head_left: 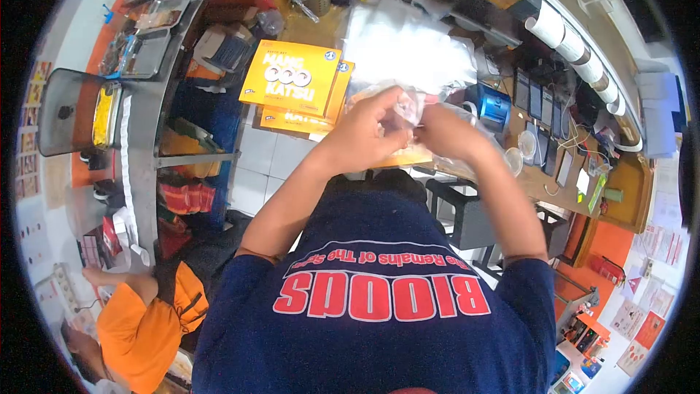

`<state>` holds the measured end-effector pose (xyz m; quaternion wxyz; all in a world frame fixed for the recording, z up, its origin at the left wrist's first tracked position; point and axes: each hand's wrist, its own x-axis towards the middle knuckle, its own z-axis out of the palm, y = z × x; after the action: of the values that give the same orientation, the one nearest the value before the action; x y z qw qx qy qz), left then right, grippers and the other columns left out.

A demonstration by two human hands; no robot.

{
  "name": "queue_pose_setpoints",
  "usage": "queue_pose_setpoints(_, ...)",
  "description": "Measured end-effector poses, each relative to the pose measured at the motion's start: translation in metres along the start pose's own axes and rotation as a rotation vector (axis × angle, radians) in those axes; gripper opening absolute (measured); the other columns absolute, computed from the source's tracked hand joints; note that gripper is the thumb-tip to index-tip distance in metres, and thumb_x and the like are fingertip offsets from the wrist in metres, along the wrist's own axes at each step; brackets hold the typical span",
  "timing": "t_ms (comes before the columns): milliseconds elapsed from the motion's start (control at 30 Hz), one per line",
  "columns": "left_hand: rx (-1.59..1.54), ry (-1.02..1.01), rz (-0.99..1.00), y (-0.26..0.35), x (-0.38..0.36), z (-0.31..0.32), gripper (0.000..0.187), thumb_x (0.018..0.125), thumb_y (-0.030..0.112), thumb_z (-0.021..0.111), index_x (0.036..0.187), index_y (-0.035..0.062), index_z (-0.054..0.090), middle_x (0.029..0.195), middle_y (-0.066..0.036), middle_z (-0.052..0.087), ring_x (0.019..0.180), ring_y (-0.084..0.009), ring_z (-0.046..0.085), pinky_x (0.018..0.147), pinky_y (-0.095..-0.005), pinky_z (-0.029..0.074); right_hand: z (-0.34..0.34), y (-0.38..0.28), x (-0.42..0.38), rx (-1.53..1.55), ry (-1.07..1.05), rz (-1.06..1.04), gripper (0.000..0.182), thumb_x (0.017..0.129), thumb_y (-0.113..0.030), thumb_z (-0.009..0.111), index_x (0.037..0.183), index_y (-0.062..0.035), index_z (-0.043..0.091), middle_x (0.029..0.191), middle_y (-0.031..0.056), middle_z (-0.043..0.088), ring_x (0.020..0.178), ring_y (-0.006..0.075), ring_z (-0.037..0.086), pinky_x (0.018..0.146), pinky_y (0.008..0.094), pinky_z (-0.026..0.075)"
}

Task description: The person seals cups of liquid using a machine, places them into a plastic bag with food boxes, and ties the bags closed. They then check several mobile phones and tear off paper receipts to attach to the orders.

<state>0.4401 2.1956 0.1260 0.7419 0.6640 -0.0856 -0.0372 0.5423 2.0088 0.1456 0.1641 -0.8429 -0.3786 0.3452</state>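
Two bare hands meet over the near edge of the wooden table (pixel 297 28), with one small clear plastic bag (pixel 410 111) between them. On the left hand (pixel 364 131), the thumb and forefinger are curved and apart, their tips at the bag; its other fingers are partly hidden. The right hand (pixel 448 131) has its fingers bent together at the bag's other side, though I cannot tell exactly what they pinch. At least two yellow boxes (pixel 292 95) lie overlapping just left of the hands, one partly covering the other. One pile of clear plastic sheets (pixel 405 47), too glossy to count, spreads beyond the hands. To the right are one blue cylinder (pixel 495 108), two round clear items (pixel 526 141) and at least three dark flat devices (pixel 536 101). One metal holder (pixel 318 4) with several utensils stands near the far edge. One other person (pixel 142 328), in orange, is at the lower left, well apart from the hands.
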Motion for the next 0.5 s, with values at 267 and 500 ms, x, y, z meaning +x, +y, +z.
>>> queue_pose_setpoints(267, 0.019, 0.087, -0.173, -0.042, -0.091, -0.039, 0.018, 0.088, -0.001, 0.063, 0.105, 0.0032, 0.062, 0.107, -0.008, 0.070, 0.087, -0.0123, 0.063, 0.081, -0.0305, 0.052, -0.004, -0.019, 0.031, 0.292, -0.213, -0.040, 0.025, 0.087, -0.021, 0.069, 0.096, 0.0023, 0.074, 0.088, 0.0187, 0.074, 0.084, 0.0194, 0.070, 0.078, 0.0329, 0.054)
queue_pose_setpoints(500, -0.233, 0.238, -0.325, -0.073, -0.137, -0.021, 0.025, 0.089, -0.003, 0.053, 0.112, 0.0027, 0.062, 0.106, -0.005, 0.071, 0.088, -0.0117, 0.062, 0.078, -0.0267, 0.052, 0.073, -0.059, 0.214, 0.625, 0.380, 0.425, 0.092, 0.067, -0.041, 0.092, 0.131, 0.0092, 0.050, 0.127, 0.0239, 0.057, 0.112, 0.0311, 0.062, 0.090, 0.0358, 0.054)
